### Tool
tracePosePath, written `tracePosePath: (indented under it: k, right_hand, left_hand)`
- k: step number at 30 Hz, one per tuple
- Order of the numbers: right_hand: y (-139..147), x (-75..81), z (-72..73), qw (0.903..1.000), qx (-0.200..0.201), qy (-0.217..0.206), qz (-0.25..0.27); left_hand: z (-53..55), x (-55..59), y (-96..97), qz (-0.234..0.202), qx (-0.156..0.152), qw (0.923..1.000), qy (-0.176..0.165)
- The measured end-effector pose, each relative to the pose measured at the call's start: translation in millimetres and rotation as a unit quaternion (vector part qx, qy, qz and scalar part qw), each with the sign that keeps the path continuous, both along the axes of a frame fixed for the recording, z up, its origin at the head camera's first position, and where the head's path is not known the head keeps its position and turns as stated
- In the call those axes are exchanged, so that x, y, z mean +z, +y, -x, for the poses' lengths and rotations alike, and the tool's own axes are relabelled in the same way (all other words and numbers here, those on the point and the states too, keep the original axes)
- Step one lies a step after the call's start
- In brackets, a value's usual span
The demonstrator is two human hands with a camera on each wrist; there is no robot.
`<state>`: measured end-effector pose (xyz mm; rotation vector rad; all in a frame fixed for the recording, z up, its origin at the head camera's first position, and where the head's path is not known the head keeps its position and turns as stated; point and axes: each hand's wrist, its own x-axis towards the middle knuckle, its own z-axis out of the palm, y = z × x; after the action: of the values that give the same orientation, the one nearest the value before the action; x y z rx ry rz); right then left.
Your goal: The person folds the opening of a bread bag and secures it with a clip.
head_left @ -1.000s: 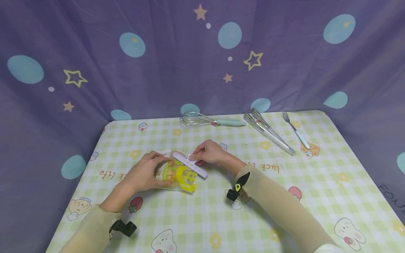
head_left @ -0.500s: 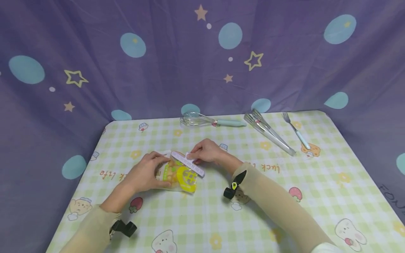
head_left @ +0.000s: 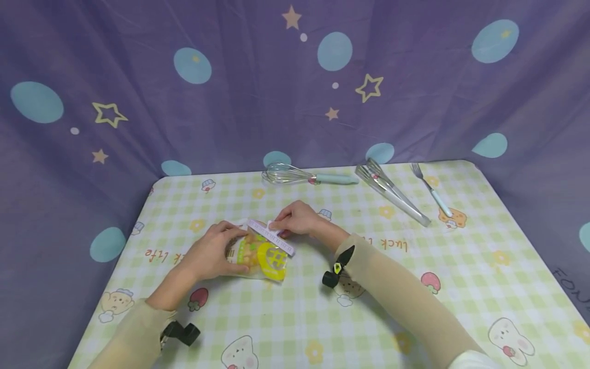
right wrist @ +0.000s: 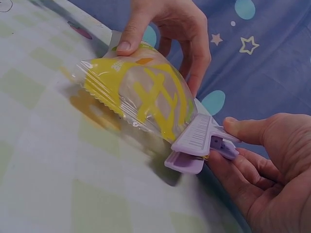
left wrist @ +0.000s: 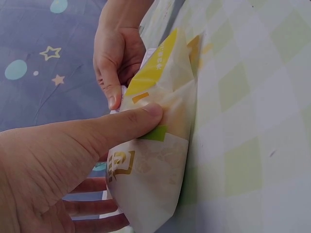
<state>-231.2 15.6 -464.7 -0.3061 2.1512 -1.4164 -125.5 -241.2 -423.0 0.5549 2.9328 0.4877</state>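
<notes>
A snack bag [head_left: 273,260] with clear film and yellow and green print lies on the tablecloth, its end puffed up. My left hand [head_left: 213,252] holds it from the left, thumb on the near side and fingers on the far side. A pale purple bag clip [head_left: 271,238] lies slantwise along the bag's far right edge. Its lever end is pinched by my right hand [head_left: 300,219]. In the right wrist view the clip's [right wrist: 193,138] two bars stand apart at their near end, beside the film; how much film sits between them is hidden.
Toward the back edge of the table lie a whisk [head_left: 336,179] with a mint handle, metal tongs [head_left: 396,197] and a fork [head_left: 435,195]. A purple curtain [head_left: 239,118] hangs behind. Green checked tablecloth [head_left: 295,318] covers the table.
My right hand has shifted slightly left and away from me, carrying the clip further over the bag's edge. The left hand and the bag have stayed nearly still.
</notes>
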Motion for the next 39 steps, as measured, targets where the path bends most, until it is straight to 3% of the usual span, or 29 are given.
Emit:
tracePosePath:
  k: [39]
  right_hand:
    - [-14, -1.4, 10.5, 0.9998, 0.011, 0.004, 0.015]
  left_hand:
    - [1.9, 1.0, 1.8, 0.006, -0.001, 1.0000, -0.003]
